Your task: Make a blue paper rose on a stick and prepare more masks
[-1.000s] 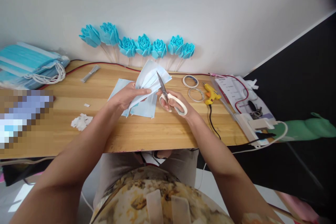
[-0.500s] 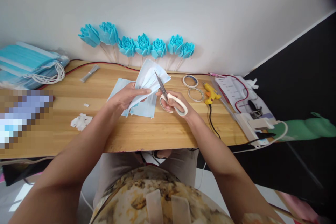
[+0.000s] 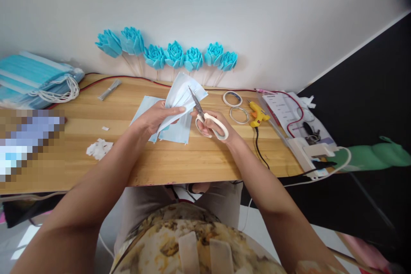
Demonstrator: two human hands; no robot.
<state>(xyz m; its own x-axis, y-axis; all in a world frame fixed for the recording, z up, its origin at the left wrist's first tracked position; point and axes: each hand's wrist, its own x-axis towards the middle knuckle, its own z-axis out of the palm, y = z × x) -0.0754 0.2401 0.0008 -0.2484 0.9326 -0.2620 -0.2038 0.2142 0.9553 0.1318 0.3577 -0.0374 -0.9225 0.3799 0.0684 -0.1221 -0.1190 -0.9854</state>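
My left hand (image 3: 160,116) is closed on a pale blue face mask (image 3: 180,90), its thumb lying across the pleated sheet. The mask fans out above the fingers. In my right hand (image 3: 218,125) is a pair of scissors (image 3: 200,111) with white handles, the fingers through the loops. The scissors point up and to the left, and their blades lie against the mask's right part. Whether the blades are cutting into it I cannot tell. More flat blue masks (image 3: 178,133) rest on the table beneath my left hand.
Blue flowers (image 3: 175,55) on thin sticks lean along the wall. A stack of masks (image 3: 35,72) is at the left, near white scraps (image 3: 99,149). Two tape rolls (image 3: 232,99), a yellow glue gun (image 3: 258,114) and a power strip (image 3: 308,156) lie to the right on the wooden table (image 3: 192,165).
Almost nothing differs. My left thumb and the mask have shifted very slightly, and the scissors stay at the mask's right part.
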